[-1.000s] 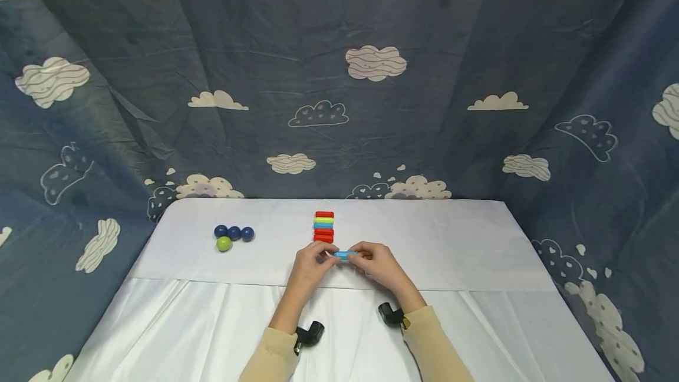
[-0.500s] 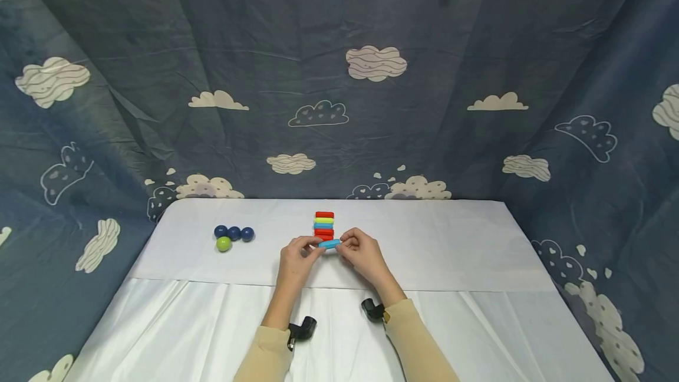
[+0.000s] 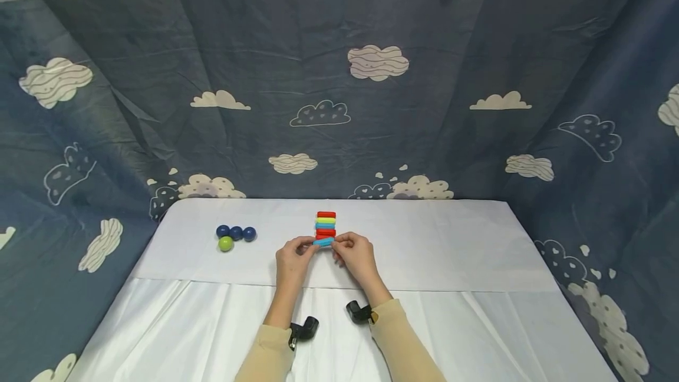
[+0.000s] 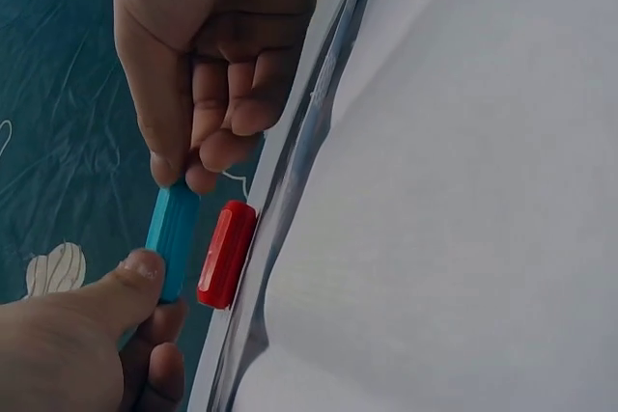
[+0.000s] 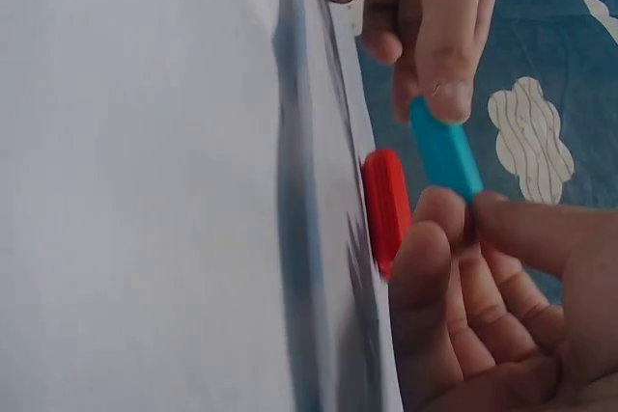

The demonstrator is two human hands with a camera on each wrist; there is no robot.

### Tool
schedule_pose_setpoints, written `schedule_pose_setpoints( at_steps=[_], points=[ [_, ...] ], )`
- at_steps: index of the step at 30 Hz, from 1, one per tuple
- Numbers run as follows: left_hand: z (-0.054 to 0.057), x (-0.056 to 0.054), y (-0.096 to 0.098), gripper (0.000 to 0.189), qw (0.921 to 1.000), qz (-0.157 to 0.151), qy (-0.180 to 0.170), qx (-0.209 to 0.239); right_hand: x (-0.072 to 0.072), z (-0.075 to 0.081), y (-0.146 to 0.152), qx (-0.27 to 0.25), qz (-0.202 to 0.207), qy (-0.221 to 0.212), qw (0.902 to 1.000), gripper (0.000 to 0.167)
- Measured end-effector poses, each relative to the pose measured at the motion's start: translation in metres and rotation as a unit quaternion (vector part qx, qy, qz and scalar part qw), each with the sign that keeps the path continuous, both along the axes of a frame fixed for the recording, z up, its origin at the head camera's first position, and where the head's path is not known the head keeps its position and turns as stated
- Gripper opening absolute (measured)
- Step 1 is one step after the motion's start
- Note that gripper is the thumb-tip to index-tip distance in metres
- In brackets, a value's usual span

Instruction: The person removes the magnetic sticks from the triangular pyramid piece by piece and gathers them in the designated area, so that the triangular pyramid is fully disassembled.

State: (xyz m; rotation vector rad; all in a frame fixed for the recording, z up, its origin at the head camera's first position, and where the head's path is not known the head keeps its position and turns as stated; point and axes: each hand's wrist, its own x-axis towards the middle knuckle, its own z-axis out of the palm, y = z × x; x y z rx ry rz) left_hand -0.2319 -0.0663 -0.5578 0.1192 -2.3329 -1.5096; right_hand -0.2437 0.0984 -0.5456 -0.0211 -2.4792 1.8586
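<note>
A blue stick-shaped block [image 3: 323, 242] is pinched at both ends, its left end by my left hand [image 3: 292, 259] and its right end by my right hand [image 3: 358, 256]. It is slightly tilted and held just above the white table. Behind it, a row of similar blocks runs away from me: red [image 3: 326, 214], lime yellow [image 3: 326, 220], blue [image 3: 325, 226] and red [image 3: 325, 232]. The nearest red block [image 4: 227, 255] lies on the table right by the held one, apart from it in the left wrist view. Both hands also show in the right wrist view around the blue block [image 5: 446, 150].
Left of the row, three dark blue balls [image 3: 236, 233] touch in a line, with a green ball [image 3: 225, 244] in front. A white cloth covers the table [image 3: 435, 252]. A dark cloud-patterned curtain [image 3: 424, 146] hangs behind and at both sides.
Both hands have carried the blue block left and away from me, up close to the front of the row. The row and the balls have stayed put.
</note>
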Motion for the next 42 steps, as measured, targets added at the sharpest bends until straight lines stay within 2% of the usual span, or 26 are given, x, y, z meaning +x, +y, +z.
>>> schedule_pose_setpoints(
  at_steps=[6, 10, 17, 23, 32, 37, 42],
  points=[
    [-0.001, -0.001, 0.007, 0.014, 0.9988, 0.041, -0.025, -0.006, 0.003, -0.005, -0.003, -0.016, -0.026, -0.025, 0.9992, 0.015],
    [-0.001, -0.002, 0.011, 0.013, 0.9978, 0.052, -0.032, -0.025, 0.003, -0.007, -0.004, -0.015, -0.041, -0.036, 0.9984, 0.015],
    [-0.004, -0.006, 0.017, 0.012, 0.9956, 0.054, -0.03, -0.071, 0.004, -0.004, -0.006, 0.005, -0.054, -0.057, 0.9969, 0.017],
    [-0.004, -0.006, 0.022, 0.013, 0.994, 0.056, -0.025, -0.091, 0.005, -0.004, -0.003, 0.016, -0.062, -0.06, 0.9961, 0.017],
    [-0.003, -0.004, 0.025, 0.017, 0.9951, 0.048, -0.025, -0.083, 0.007, -0.006, 0.0, 0.016, -0.068, -0.066, 0.9954, 0.017],
    [0.001, -0.003, 0.017, 0.018, 0.9951, 0.045, -0.012, -0.088, 0.008, -0.003, 0.006, 0.01, -0.047, -0.077, 0.9959, 0.019],
    [0.012, -0.001, 0.001, 0.015, 0.9896, 0.04, 0.008, -0.138, 0.011, 0.003, 0.022, 0.045, -0.018, -0.081, 0.9956, 0.018]
  ],
)
